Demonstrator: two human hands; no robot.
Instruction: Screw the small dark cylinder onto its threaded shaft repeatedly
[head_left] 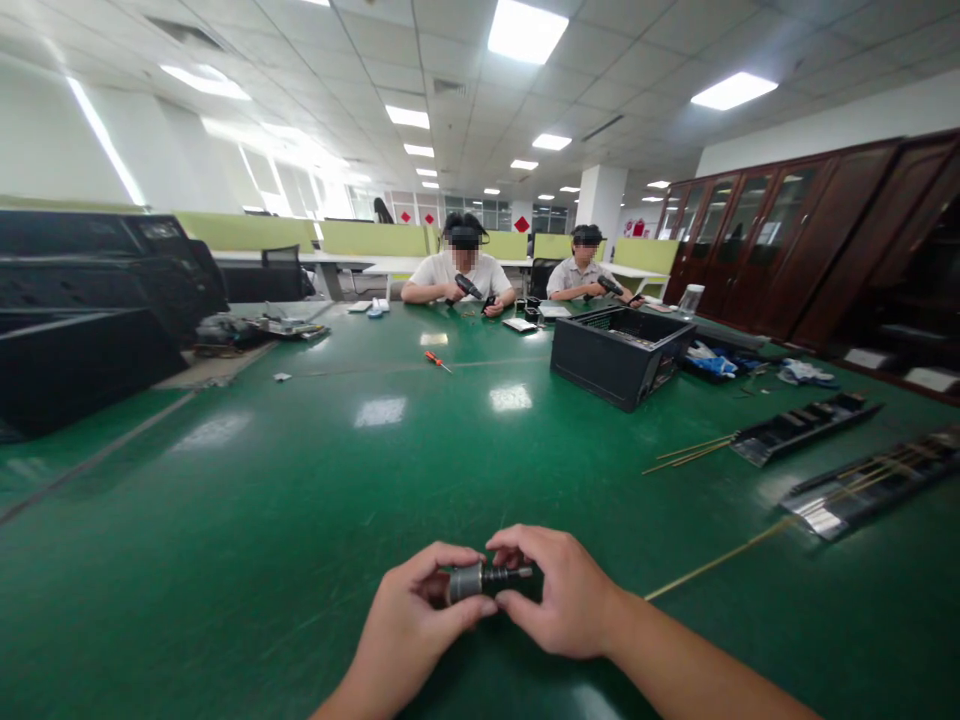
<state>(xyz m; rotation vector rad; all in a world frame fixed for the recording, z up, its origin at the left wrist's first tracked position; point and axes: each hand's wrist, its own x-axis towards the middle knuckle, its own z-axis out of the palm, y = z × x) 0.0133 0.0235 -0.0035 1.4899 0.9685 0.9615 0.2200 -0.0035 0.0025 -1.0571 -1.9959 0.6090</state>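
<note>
A small cylindrical part [466, 583], like a little motor, lies sideways between my hands just above the green table. It has a grey metal body, a black ringed section and a thin shaft pointing right. My left hand [421, 610] is closed around the grey body, thumb below and fingers above. Curled about the black end, my right hand [562, 590] has its thumb and fingertips at the ringed section. The shaft tip shows in the gap before the right palm.
The green table [337, 450] carries an orange screwdriver [436, 361], a black open computer case [622, 355] and black trays [870, 480] with thin brass-coloured rods [720, 560]. Black cases [82, 350] stand at left. Across the table, two people [461, 270] hold power drills.
</note>
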